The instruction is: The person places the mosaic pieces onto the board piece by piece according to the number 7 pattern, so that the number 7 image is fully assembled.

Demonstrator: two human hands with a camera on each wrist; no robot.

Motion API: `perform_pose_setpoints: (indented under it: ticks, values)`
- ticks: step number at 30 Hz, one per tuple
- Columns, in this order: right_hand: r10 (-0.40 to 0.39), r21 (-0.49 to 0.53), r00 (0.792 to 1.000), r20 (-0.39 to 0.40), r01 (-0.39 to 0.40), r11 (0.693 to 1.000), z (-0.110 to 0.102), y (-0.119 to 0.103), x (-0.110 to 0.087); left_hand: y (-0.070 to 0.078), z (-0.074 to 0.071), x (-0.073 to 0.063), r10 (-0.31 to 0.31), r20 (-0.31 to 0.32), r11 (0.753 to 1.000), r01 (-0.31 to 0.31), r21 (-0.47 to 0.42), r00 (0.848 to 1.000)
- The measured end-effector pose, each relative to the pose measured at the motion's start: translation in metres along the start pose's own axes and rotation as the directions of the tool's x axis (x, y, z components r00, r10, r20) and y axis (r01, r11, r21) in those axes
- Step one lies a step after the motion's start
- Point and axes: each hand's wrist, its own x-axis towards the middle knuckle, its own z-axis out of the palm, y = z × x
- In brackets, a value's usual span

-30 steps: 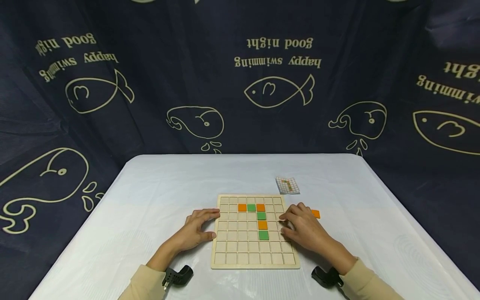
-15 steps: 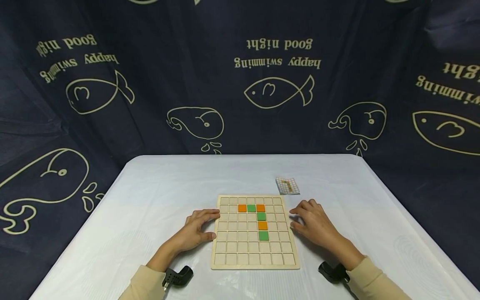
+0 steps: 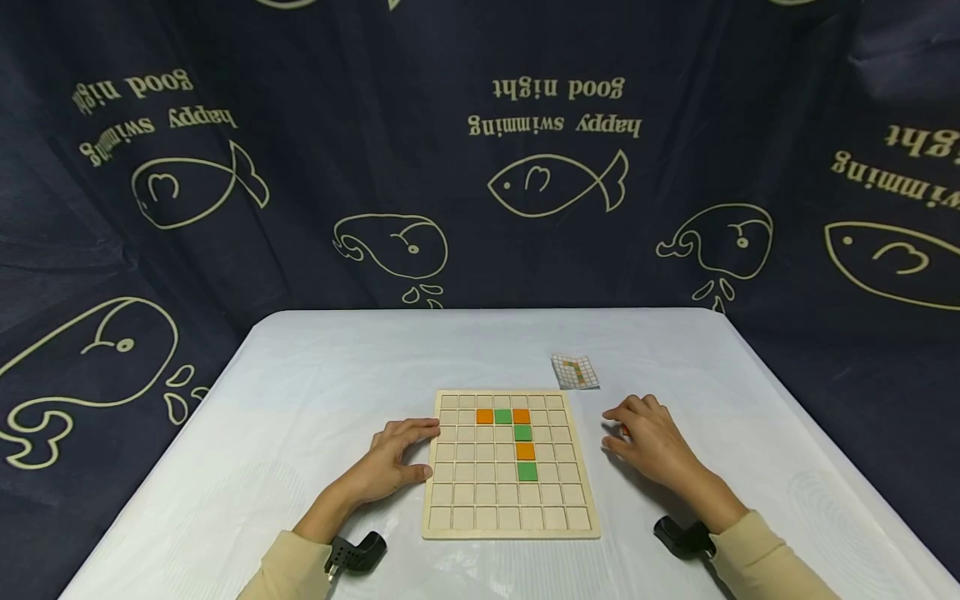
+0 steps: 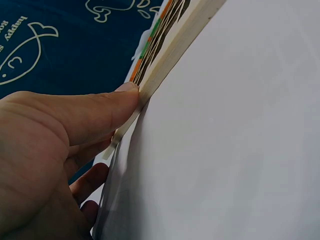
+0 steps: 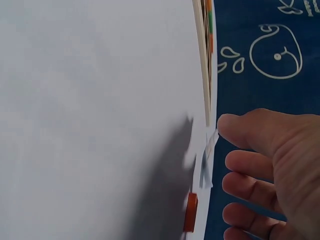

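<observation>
My left hand (image 3: 392,460) rests against the left edge of a pale wooden grid board (image 3: 465,522). In the left wrist view its thumb (image 4: 110,112) touches the rim. Orange and green square tiles sit in the board's cells: a short row along the upper part, then a column running down from its right end, where a green tile (image 3: 528,472) lies lowest. To the right of the board, my right hand (image 3: 651,442) hovers with thumb and fingers apart, holding nothing. A loose orange tile (image 5: 191,212) lies on the table under it, mostly hidden in the head view.
A small printed card (image 3: 575,372) with a grid pattern lies beyond the board's upper right corner. White cloth covers the table (image 3: 337,358). A dark blue curtain (image 3: 465,275) with fish and whale drawings hangs behind. Black devices (image 3: 358,552) are strapped to both wrists.
My right hand has drawn back from the board's right edge to the right, over the loose orange tile. The left hand and the board have stayed put.
</observation>
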Motion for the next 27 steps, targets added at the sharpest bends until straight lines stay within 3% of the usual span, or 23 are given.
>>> perform_pose_setpoints:
  ticks: [27]
  values:
    - [0.146, -0.046, 0.986, 0.080, -0.143, 0.989, -0.004, 0.026, -0.004, 0.000, -0.001, 0.000, -0.005, 0.003, 1.000, 0.005, 0.006, 1.000]
